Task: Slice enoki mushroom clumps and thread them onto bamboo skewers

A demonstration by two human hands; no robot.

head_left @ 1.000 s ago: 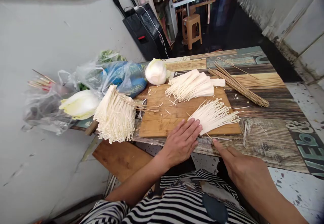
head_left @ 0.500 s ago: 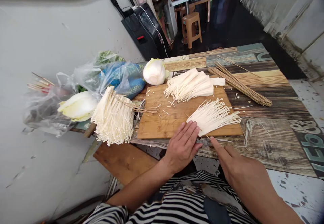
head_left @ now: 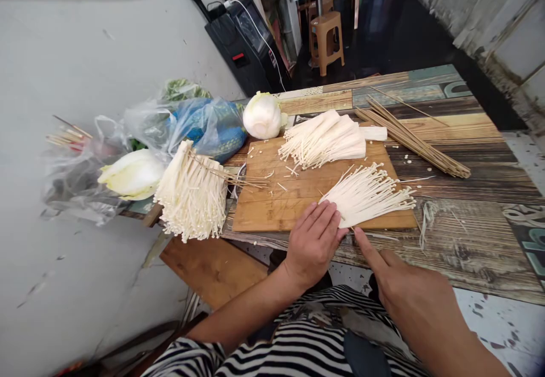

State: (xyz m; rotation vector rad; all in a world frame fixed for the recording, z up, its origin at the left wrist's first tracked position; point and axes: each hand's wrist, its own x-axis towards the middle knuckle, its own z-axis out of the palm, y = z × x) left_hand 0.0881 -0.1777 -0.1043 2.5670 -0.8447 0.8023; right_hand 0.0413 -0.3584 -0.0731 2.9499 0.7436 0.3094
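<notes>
A flat fan of enoki mushrooms (head_left: 370, 195) lies at the near right of the wooden cutting board (head_left: 272, 212), tips pointing right and away. My left hand (head_left: 313, 241) rests on its root end, fingers stretched out flat and pressing down. At the near edge of that root end, my right hand (head_left: 409, 286) is closed with its index finger extended along a thin bamboo skewer (head_left: 352, 229). Only a short bit of the skewer shows; my hand hides the rest. Farther back on the board sits a larger pile of enoki pieces (head_left: 327, 138).
Left of the board, skewered enoki (head_left: 191, 195) hang over the table edge. Beyond are a cabbage half (head_left: 134, 174), plastic bags (head_left: 200, 121) and a whole cabbage (head_left: 263, 116). Loose bamboo skewers (head_left: 419, 141) lie at the right. A stool (head_left: 327, 36) stands behind.
The view has shifted slightly, so the board and mushrooms appear a little farther right. Both hands keep nearly the same place at the root end of the enoki fan.
</notes>
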